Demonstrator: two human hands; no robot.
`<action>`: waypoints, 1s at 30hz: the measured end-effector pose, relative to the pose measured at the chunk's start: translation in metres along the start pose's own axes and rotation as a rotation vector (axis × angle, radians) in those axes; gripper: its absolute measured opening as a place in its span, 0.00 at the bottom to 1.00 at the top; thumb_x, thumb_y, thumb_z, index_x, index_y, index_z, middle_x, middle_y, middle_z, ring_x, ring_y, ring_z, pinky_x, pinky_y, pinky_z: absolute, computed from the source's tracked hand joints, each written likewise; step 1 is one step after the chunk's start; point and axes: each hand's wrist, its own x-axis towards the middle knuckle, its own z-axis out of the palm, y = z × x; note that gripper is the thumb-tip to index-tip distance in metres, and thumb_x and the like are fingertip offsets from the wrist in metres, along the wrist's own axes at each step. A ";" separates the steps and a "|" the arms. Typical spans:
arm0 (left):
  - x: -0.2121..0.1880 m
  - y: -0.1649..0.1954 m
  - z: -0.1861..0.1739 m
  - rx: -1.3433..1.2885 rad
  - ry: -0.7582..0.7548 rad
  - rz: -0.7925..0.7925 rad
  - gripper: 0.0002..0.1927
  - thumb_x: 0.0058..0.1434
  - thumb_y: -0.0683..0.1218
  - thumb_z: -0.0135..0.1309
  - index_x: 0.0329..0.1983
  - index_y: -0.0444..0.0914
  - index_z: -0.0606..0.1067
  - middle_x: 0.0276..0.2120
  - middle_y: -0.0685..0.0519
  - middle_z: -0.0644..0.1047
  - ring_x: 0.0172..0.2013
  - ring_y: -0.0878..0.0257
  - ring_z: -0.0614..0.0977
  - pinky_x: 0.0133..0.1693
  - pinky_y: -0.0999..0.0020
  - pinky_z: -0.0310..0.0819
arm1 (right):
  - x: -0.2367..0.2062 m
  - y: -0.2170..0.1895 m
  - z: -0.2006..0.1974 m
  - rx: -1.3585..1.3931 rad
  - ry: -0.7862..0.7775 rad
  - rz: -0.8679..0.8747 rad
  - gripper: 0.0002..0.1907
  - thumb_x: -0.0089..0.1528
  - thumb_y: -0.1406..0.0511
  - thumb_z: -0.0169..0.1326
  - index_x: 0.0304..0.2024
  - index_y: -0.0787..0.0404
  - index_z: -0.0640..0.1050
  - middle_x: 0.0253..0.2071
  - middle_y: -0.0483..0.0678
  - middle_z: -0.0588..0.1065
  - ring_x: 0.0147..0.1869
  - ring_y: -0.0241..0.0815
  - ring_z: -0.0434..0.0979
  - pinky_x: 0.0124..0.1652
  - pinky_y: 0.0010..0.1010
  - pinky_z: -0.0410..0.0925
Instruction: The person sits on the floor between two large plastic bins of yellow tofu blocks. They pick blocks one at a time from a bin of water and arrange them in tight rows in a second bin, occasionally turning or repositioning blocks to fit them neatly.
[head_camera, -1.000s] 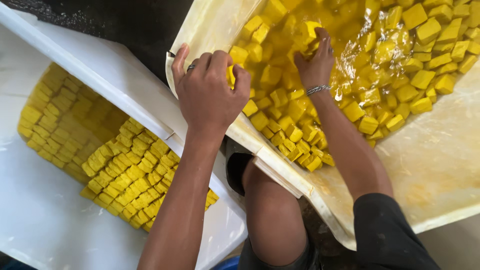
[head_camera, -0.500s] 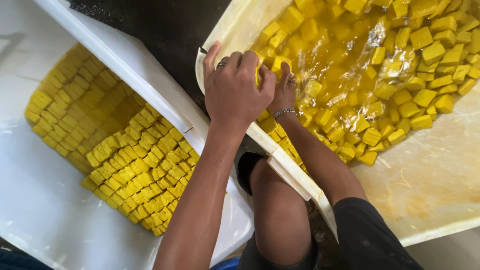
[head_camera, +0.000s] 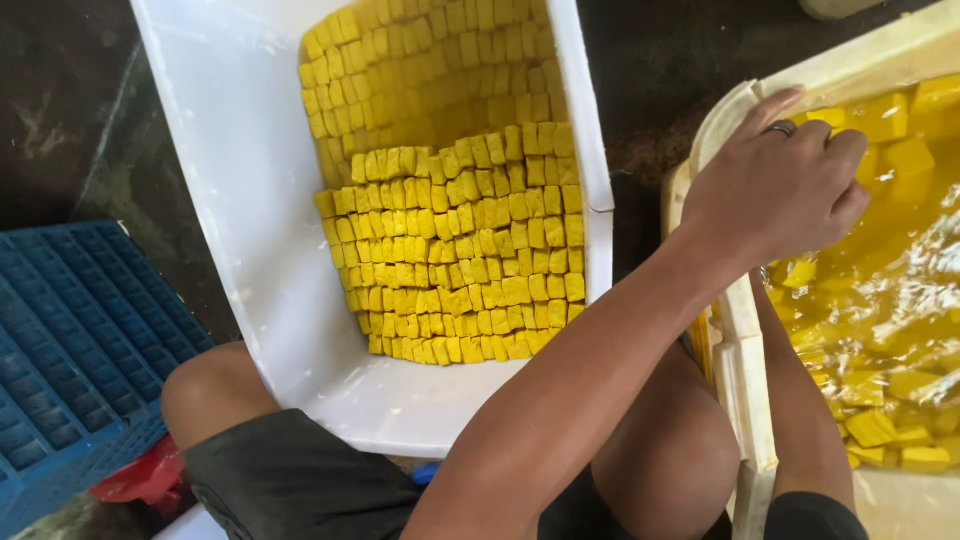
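My left hand (head_camera: 780, 190) hovers over the near rim of a cream tub (head_camera: 745, 340). Its fingers are curled together, palm down, with a ring on one finger, and they seem to close on a yellow cube. The tub holds loose yellow cubes (head_camera: 880, 425) in yellow liquid. My right forearm (head_camera: 805, 410) reaches into the tub beneath the left hand, which hides the right hand itself. To the left a white tub (head_camera: 250, 200) holds neat rows of the same packed yellow cubes (head_camera: 460, 250).
A blue plastic crate (head_camera: 70, 350) lies at the lower left on a dark wet floor (head_camera: 60, 110). My bare knees (head_camera: 215, 385) and dark shorts fill the bottom edge. Something red (head_camera: 135, 480) lies under the crate's corner.
The view has swung so the white tub is now central and the cream tub sits at the right edge. My right hand has slid under my left hand, out of sight.
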 end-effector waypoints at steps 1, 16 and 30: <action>0.000 0.000 0.000 -0.011 0.004 -0.010 0.12 0.61 0.51 0.44 0.37 0.40 0.75 0.25 0.50 0.79 0.29 0.57 0.84 0.75 0.55 0.54 | 0.003 0.000 -0.004 0.019 -0.002 0.005 0.17 0.71 0.59 0.45 0.59 0.58 0.70 0.55 0.54 0.76 0.58 0.50 0.78 0.57 0.43 0.71; 0.002 -0.006 -0.002 -0.061 0.074 0.094 0.14 0.58 0.53 0.53 0.31 0.37 0.77 0.29 0.46 0.80 0.33 0.52 0.82 0.67 0.52 0.58 | 0.007 -0.033 0.018 0.452 -0.139 0.015 0.16 0.64 0.62 0.45 0.55 0.55 0.68 0.54 0.51 0.74 0.56 0.46 0.77 0.53 0.38 0.76; 0.004 0.010 -0.023 -0.200 0.127 0.098 0.09 0.62 0.48 0.52 0.33 0.38 0.77 0.30 0.50 0.81 0.34 0.55 0.82 0.63 0.55 0.63 | -0.085 -0.189 0.008 0.209 -0.312 -0.497 0.53 0.60 0.77 0.66 0.74 0.44 0.48 0.70 0.51 0.61 0.75 0.47 0.66 0.71 0.41 0.70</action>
